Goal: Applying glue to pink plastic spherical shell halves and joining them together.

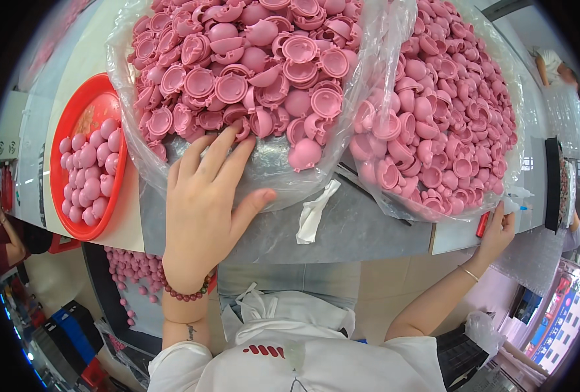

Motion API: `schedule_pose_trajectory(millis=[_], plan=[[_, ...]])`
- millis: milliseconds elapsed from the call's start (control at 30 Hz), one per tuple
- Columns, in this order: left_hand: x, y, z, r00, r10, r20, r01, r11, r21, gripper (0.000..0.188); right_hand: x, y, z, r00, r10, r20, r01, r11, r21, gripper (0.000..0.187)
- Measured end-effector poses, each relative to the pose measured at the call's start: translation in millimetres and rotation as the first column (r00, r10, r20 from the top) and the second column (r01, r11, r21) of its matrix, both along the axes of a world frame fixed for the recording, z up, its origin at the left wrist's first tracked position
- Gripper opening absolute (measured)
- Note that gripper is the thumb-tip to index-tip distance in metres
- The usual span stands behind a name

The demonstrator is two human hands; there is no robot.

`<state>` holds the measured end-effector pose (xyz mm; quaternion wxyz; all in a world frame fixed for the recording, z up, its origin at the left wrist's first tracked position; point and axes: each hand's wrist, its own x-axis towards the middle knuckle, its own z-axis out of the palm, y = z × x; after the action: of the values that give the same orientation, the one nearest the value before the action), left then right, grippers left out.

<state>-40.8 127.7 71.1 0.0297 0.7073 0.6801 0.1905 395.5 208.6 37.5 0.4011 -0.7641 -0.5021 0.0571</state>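
My left hand [205, 196] lies palm down at the front of the left clear plastic bag [273, 186]. Its fingers are spread, and the fingertips touch pink half-shells [231, 88] heaped in the bag. Off to the right, my right hand [497, 234] is at the table edge, fingers bent together beside a small whitish bottle-like thing [512, 205]. What those fingers hold, if anything, is hard to make out. A red cylindrical item [483, 224] lies close to that hand. More pink half-shells [434, 124] fill the right plastic bag [394, 208].
A red round basin [60, 202] with closed pink balls [90, 170] stands on the left. Crumpled white paper [316, 212] lies on the grey tabletop [264, 235]. Below the table at left, a container holds more pink balls [136, 268]. Other people are at both sides.
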Motion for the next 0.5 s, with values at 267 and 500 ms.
schedule_pose_trajectory(millis=[267, 500], plan=[[26.2, -33.2, -4.6, 0.337, -0.176, 0.925, -0.207, 0.945, 0.255, 0.031, -114.3, -37.0, 25.5, 0.914, 0.388, -0.117, -0.255, 0.775, 0.578, 0.032], [45.8, -28.0, -30.2, -0.040, -0.155, 0.987, 0.385, 0.909, 0.159, 0.020, -221.6, -83.0, 17.6, -0.169, 0.563, -0.809, -0.706, 0.503, 0.498, 0.029]])
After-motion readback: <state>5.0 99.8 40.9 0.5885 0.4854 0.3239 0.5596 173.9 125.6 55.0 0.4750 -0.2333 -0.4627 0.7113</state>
